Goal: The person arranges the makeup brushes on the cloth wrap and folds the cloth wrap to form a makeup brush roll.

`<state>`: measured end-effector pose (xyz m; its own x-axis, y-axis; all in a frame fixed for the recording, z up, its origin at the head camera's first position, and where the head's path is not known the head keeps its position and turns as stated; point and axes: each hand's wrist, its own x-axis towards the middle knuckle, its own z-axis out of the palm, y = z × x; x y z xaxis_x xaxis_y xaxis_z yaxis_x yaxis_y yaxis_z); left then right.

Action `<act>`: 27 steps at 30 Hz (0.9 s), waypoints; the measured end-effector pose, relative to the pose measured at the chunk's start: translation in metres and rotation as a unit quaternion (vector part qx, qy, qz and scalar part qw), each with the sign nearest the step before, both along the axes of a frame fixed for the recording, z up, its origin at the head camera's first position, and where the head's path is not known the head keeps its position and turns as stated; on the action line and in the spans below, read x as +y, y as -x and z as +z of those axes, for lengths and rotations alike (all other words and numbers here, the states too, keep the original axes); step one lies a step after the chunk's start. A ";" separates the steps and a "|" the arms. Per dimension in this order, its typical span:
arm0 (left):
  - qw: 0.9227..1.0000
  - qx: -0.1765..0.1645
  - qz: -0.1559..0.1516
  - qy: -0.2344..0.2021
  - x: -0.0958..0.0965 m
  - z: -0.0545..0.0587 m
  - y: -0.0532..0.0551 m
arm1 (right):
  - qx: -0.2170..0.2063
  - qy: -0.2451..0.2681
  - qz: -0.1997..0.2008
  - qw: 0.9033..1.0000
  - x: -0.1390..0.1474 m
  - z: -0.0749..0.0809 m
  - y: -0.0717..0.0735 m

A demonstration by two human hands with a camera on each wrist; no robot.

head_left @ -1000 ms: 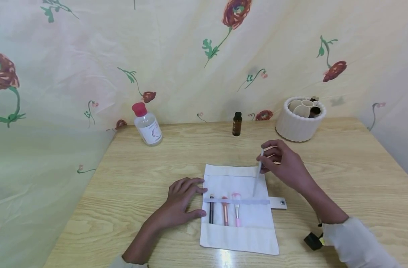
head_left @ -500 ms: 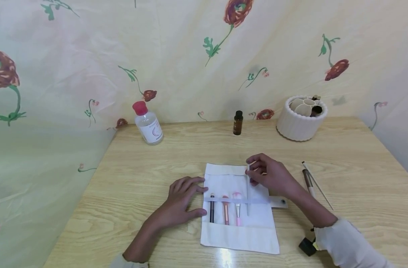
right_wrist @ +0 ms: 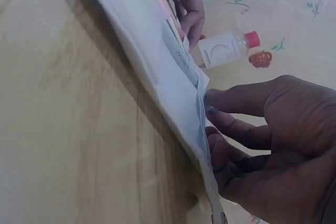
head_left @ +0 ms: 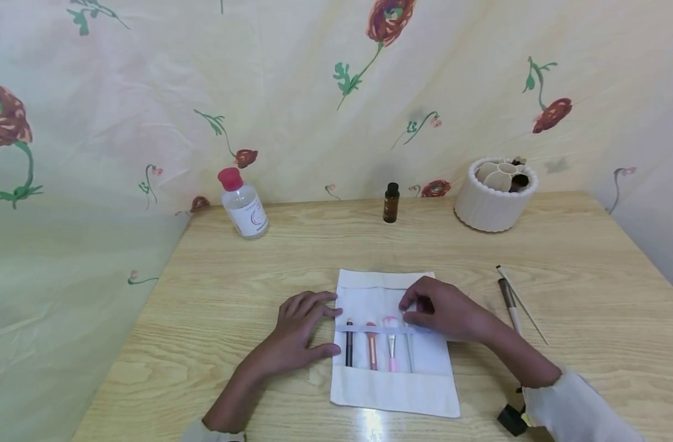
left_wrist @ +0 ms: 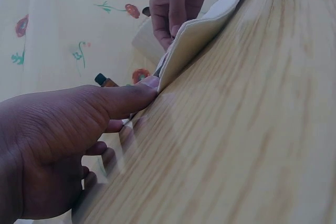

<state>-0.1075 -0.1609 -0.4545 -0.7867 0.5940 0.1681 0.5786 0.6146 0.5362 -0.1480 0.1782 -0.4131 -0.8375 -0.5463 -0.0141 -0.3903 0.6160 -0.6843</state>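
Note:
A white fabric brush roll [head_left: 394, 393] lies unrolled on the table. Tucked under its strap are a black makeup brush [head_left: 349, 353], a copper makeup brush [head_left: 372, 353] and a pink makeup brush [head_left: 392, 350]. To their right a slim pale makeup brush [head_left: 410, 356] also runs beneath the strap. My right hand [head_left: 446, 310] pinches its upper end, which the fingers mostly cover. In the right wrist view, dark lettering marks a pale handle [right_wrist: 181, 59]. My left hand [head_left: 308, 325] rests at the roll's left edge, its thumb [left_wrist: 139, 93] touching the fabric.
Two thin brushes, one dark and white [head_left: 510, 304] and one pale [head_left: 526, 310], lie right of the roll. Behind stand a red-capped bottle [head_left: 248, 212], a small brown bottle [head_left: 391, 205] and a white ribbed holder [head_left: 493, 199]. A black object [head_left: 513, 420] sits by the right sleeve.
My right hand has moved left and down toward the strap, and the slim pale brush has slid under it toward the lower pocket. The left hand has stayed put.

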 end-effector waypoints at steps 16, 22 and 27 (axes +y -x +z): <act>1.000 -0.004 0.002 0.002 0.001 0.001 -0.001 | 0.082 -0.187 -0.162 0.965 0.076 0.040 -0.005; 1.000 -0.005 0.003 -0.001 0.001 0.001 -0.001 | 0.070 -0.250 -0.172 0.950 0.108 0.036 -0.011; 1.000 -0.003 0.002 0.000 0.001 0.000 -0.001 | 0.020 -0.230 -0.162 0.959 0.112 0.029 -0.010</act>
<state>-0.1069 -0.1602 -0.4550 -0.7905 0.5902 0.1634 0.5727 0.6178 0.5389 -0.1385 0.2904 -0.3840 -0.9674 -0.2002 -0.1554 -0.1470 0.9427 -0.2996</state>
